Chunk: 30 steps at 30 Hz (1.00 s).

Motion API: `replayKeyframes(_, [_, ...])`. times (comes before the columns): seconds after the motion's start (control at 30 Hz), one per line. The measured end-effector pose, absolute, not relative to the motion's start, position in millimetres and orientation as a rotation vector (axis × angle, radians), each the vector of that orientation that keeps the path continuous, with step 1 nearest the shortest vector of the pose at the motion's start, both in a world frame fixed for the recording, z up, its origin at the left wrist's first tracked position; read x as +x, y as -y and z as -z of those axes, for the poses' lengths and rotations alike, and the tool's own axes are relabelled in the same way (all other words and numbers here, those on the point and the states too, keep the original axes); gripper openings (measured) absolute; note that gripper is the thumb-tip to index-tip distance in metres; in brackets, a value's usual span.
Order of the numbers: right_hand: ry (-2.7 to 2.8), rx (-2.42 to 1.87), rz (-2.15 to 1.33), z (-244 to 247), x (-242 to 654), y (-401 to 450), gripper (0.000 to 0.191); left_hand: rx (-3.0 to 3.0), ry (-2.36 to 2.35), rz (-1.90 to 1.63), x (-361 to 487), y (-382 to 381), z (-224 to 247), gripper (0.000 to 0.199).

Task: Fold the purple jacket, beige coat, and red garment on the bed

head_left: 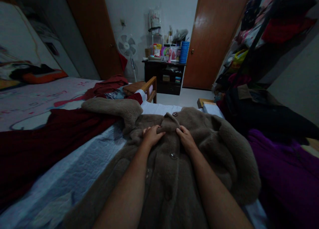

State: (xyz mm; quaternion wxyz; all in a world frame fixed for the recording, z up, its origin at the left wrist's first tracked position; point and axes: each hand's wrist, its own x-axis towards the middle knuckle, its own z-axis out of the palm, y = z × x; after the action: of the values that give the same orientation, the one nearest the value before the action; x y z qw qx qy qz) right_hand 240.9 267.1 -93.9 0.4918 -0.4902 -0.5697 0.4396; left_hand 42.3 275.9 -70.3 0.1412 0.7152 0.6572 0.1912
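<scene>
A grey-brown fuzzy coat lies front up on the bed, its sleeves spread to both sides. Near the collar, my left hand grips a fold of the coat, thumb toward the middle. My right hand pinches the front edge of the coat between thumb and fingers. One round button shows above my hands and another button below them. The folded front panel stands slightly raised between the two hands. Some of my left fingers are hidden in the fabric.
Dark red cloth lies to the left on a quilted blue-white sheet. Purple clothing and dark garments are piled at the right. Farther back are a wooden bed-frame post, a fan and a dark cabinet.
</scene>
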Motion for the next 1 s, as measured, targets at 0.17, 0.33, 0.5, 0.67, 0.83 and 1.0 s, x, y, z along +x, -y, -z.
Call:
replayKeyframes(0.17, [1.319,-1.223,-0.980,87.3,240.1,-265.2,0.036,2.093,-1.889,-0.750,47.0,-276.1,67.0,0.021])
replayKeyframes(0.33, [1.327,-1.180,-1.063,84.9,237.4,-261.9,0.034,2.178,-1.949,-0.897,51.7,-271.9,67.2,0.019])
replayKeyframes(0.5, [1.342,-1.196,-1.084,82.9,235.0,-259.9,0.035,2.183,-1.966,-0.896,55.7,-269.4,65.2,0.017])
replayKeyframes(0.67, [1.262,-1.186,-1.139,78.0,234.3,-259.0,0.034,2.182,-1.922,-0.914,56.2,-269.4,65.6,0.019])
replayKeyframes(0.83, [1.249,-1.189,-1.089,78.3,234.8,-259.7,0.036,2.172,-1.895,-0.899,55.6,-269.5,65.5,0.018])
replayKeyframes(1.0, [1.160,-1.267,-1.101,79.7,234.0,-257.8,0.040,2.112,-1.893,-0.900,55.2,-270.1,65.1,0.019])
